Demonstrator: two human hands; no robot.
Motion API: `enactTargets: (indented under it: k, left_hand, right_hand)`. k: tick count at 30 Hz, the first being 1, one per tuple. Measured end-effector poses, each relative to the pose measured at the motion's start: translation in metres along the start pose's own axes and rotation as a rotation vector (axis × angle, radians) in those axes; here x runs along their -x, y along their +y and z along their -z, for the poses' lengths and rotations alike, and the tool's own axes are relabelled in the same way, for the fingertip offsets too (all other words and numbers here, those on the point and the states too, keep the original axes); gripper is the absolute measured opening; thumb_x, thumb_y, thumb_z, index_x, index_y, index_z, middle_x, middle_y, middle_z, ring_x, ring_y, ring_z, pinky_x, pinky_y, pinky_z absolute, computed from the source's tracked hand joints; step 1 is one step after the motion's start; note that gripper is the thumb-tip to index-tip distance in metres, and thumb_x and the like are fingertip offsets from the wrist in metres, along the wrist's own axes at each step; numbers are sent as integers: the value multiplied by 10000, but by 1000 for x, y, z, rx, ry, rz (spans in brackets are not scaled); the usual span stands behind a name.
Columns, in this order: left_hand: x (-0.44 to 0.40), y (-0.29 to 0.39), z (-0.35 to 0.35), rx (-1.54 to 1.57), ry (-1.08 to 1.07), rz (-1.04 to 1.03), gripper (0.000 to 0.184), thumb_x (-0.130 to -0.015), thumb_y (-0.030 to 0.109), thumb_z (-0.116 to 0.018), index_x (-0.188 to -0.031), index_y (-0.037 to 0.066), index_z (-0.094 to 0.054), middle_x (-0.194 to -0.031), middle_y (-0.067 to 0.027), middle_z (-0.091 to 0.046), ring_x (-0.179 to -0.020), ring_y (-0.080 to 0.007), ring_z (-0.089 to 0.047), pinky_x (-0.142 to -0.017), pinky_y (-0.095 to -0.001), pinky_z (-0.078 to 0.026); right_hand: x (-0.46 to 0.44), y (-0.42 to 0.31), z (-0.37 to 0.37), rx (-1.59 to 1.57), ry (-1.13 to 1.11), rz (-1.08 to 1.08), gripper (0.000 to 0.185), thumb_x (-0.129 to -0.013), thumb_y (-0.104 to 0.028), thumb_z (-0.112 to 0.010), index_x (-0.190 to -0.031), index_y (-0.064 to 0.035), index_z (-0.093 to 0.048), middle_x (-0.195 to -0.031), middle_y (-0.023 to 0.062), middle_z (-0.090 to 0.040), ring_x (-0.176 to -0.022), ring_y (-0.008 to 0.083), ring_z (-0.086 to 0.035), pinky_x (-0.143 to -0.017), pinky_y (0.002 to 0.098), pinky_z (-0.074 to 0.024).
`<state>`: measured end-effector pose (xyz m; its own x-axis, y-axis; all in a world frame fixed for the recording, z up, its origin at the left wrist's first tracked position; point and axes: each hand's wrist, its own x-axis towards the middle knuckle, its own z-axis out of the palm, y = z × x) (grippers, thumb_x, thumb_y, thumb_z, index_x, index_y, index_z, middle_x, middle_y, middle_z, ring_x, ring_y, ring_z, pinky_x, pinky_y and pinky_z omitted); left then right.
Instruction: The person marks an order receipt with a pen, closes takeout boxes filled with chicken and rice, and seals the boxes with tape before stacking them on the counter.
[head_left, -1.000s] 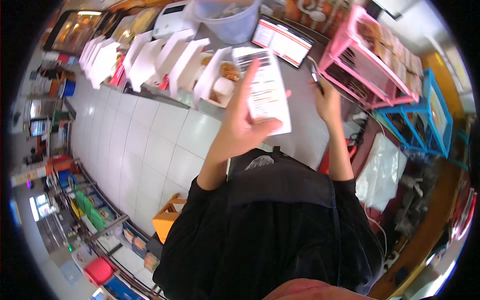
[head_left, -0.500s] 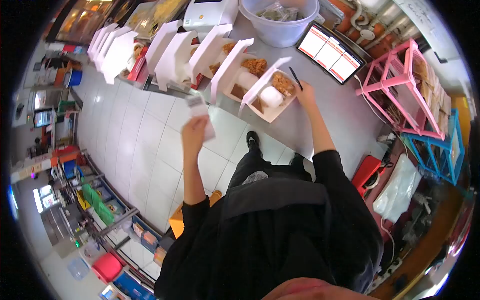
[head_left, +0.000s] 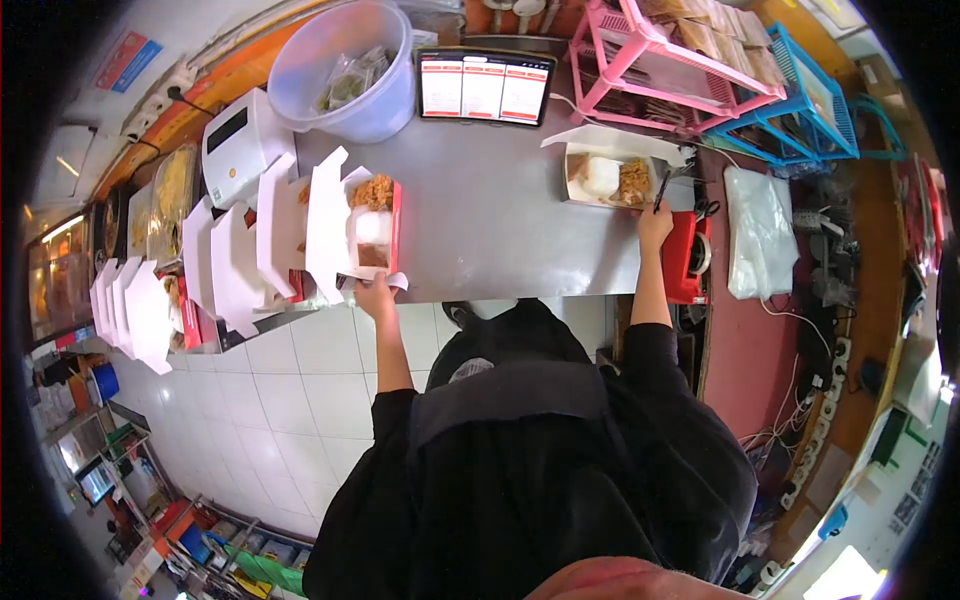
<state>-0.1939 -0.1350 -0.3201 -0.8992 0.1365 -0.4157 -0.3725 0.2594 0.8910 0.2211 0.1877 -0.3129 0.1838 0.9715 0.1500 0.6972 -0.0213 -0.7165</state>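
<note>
My left hand (head_left: 375, 297) is closed at the near edge of an open takeaway box (head_left: 398, 225) with rice and fried chicken. A white paper slip (head_left: 398, 281) sticks out beside its fingers; whether they also grip the box is hard to tell. My right hand (head_left: 655, 226) is closed around a black pen (head_left: 662, 187), close to the near right corner of another open takeaway box (head_left: 603, 203). That box holds a white mound of rice (head_left: 601, 176), fried chicken (head_left: 634, 182) and a brown piece.
More open boxes (head_left: 235, 265) line the counter's left. Behind stand a white printer (head_left: 240, 150), a plastic tub (head_left: 395, 110) and a tablet (head_left: 484, 88). Pink racks (head_left: 690, 95) and a blue rack (head_left: 800, 110) fill the back right. A red tape dispenser (head_left: 683, 275) sits by my right hand.
The view has turned right. One meal box now stands apart at the counter's right, with my right hand and pen beside it. My left hand has come from over the floor to another box.
</note>
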Motion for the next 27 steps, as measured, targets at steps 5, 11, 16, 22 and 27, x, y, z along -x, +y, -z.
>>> enactTargets:
  k: [5, 11, 16, 22, 27]
  left_hand:
    - [-5, -26, -13, -135, -260, -87, 467, -713, 73, -649, -1148, -57, -539, -1017, -122, -562, -785, -205, -615, -517, -288, -518]
    - [21, 5, -117, -302, -526, -277, 395, -684, 142, -678, -1045, -15, -640, -931, -139, -685, -793, -235, -656, -726, -358, -521]
    - [13, 20, -149, -79, -155, -130, 667, -756, 509, -718, -1155, -8, -583, -995, -149, -654, -942, -281, -632, -859, -399, -498]
    - [-44, 49, -10, 384, 427, 90, 580, -810, 322, -692, -1202, -46, -474, -979, -120, -587, -816, -261, -630, -647, -372, -573]
    - [-104, 16, 56, -223, 25, -100, 466, -749, 46, -636, -1181, -46, -488, -976, -133, -594, -782, -213, -621, -632, -363, -557]
  right_hand:
    - [-26, 6, 6, -250, -72, -160, 216, -920, -172, -551, -924, 31, -622, -767, 148, -680, -649, 238, -693, -628, 345, -517]
    - [-17, 25, 4, -333, 27, -47, 246, -934, -159, -529, -1019, 53, -621, -918, 217, -657, -833, 334, -641, -752, 375, -485]
    - [43, -52, 32, -80, 71, 337, 195, -900, -101, -557, -1029, 14, -648, -874, 137, -596, -737, 311, -542, -713, 399, -445]
    - [105, -119, -8, -268, -491, 454, 149, -808, 7, -623, -952, -9, -658, -748, 112, -510, -629, 230, -496, -550, 332, -404]
    - [132, -189, -49, -340, -603, 556, 132, -802, 6, -635, -933, 1, -648, -751, 121, -511, -624, 245, -508, -556, 342, -406]
